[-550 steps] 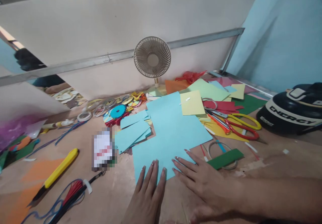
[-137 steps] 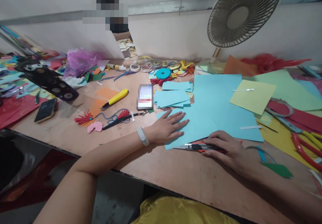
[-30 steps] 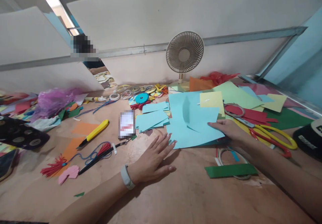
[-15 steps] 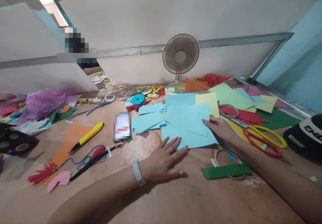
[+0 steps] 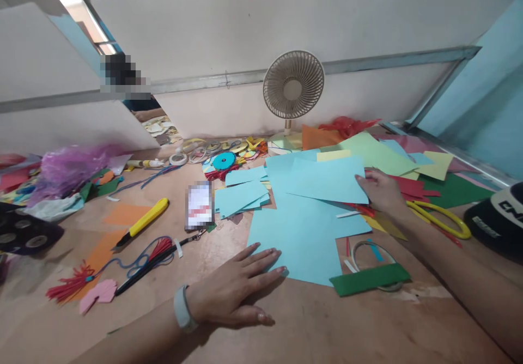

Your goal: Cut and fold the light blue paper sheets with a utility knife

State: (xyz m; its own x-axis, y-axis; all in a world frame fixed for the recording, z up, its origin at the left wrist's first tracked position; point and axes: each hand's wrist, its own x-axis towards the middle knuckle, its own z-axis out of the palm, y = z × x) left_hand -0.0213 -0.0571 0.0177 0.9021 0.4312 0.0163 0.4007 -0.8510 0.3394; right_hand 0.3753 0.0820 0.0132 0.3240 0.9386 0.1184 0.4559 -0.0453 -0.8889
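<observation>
- Your left hand point(image 5: 235, 285) lies palm down and grasps nothing, fingers spread, fingertips on the near left edge of the wide blue paper point(image 5: 302, 238)
- Your right hand point(image 5: 379, 189) pinches the right edge of a smaller blue piece point(image 5: 327, 181) between thumb and fingers, over the far part of the wide blue paper
- That piece partly covers a yellow square point(image 5: 333, 156) on its far side
- To the left of the wide blue paper you have small blue cut pieces point(image 5: 243, 196), overlapping in a pile
- A green strip point(image 5: 370, 278) lies across a ring point(image 5: 354, 252) at the near right
- Farther left you have a yellow cutter point(image 5: 149, 217); a fan point(image 5: 293, 85) stands at the far side
</observation>
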